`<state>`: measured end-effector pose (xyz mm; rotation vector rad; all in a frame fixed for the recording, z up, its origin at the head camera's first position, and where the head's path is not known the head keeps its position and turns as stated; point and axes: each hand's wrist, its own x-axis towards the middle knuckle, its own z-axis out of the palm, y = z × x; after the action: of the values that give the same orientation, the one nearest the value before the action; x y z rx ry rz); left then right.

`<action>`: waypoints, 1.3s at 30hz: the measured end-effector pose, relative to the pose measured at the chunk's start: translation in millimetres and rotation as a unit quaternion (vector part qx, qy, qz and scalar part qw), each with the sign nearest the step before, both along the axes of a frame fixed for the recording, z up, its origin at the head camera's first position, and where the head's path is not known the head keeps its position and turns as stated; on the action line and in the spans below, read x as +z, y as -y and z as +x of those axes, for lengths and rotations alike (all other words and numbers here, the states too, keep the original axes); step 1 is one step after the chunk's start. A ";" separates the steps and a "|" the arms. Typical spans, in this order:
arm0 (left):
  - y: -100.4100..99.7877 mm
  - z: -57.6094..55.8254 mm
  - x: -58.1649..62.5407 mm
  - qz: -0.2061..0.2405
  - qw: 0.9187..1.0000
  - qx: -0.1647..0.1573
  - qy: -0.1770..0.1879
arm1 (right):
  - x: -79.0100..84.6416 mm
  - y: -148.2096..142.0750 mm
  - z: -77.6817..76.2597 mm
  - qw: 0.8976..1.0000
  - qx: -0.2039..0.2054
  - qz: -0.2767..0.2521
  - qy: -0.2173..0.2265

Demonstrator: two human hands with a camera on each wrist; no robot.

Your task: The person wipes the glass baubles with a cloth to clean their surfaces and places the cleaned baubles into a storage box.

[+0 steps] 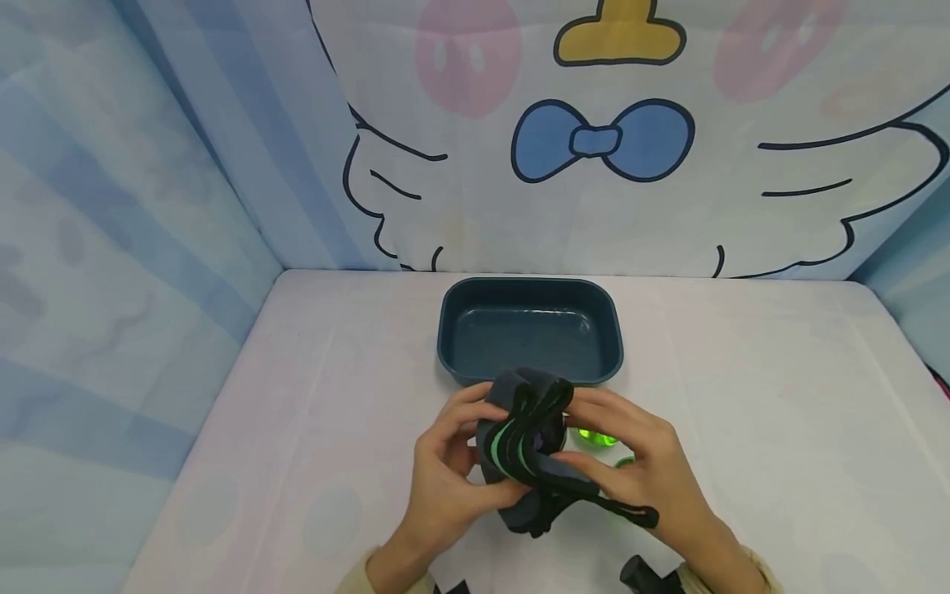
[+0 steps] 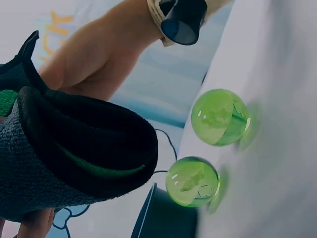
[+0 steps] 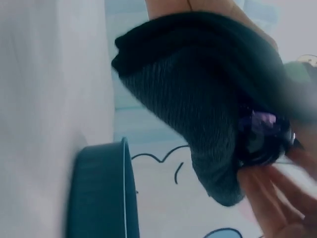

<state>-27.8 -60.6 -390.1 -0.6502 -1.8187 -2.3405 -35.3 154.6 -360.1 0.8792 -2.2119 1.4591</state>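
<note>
Head view: basin [image 1: 530, 328], dark teal, rounded rectangle, stands upright near the far edge of the worktop [image 1: 349, 412]. Directly on the near side of it, both hands hold a dark fabric bundle [image 1: 512, 495], grey and black with green bands; from this angle it cuts across the basin's near rim. Left hand [image 1: 449, 470]: thumb on the near side, fingers round the far side. Right hand [image 1: 634, 445]: grips the opposite side, thumb below fingers. Neither hand is wide.

Two clear green balls [image 2: 220, 117] [image 2: 192, 182] sit on the worktop near each other, apart, one closer to the basin. In head view the right hand and bundle mostly block them. Right wrist view: glossy dark purple ball [image 3: 265, 139] sits against the fabric, left-hand fingertips at it. Can't tell how deep it's tucked; the right side of that view is blurred.

Room: printed backdrop [image 1: 475, 198] behind the worktop, white cartoon figure with blue bow tie [image 1: 595, 140]. Pale blue striped curtain [image 1: 96, 313] on the left, blue panel [image 1: 916, 247] on the right. Worktop is covered in pale, near-white cloth with faint spots.
</note>
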 end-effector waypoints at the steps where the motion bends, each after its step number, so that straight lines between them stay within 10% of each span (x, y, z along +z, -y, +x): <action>1: 0.1 -0.4 -0.1 0.002 1.000 0.000 0.000 | 0.4 -1.6 -0.8 1.000 0.016 0.001 -0.008; 8: 0.4 -1.1 1.4 0.021 1.000 -0.014 0.000 | 0.0 -4.2 -5.5 0.995 0.082 0.000 -0.064; 21: -0.1 1.0 1.6 -0.002 1.000 0.001 0.021 | -0.7 6.7 3.3 0.998 -0.021 -0.012 0.058; 33: 1.7 -3.6 0.7 0.034 0.999 -0.020 0.028 | 0.9 -4.0 -6.0 0.995 0.083 0.004 -0.050; 39: 2.1 -3.4 0.9 0.025 0.999 -0.029 0.012 | -0.1 -3.4 -5.2 0.997 0.065 -0.002 -0.046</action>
<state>-31.2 -62.7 -389.2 -0.6796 -1.7684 -2.4324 -40.6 158.1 -360.2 1.0842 -2.1184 1.4483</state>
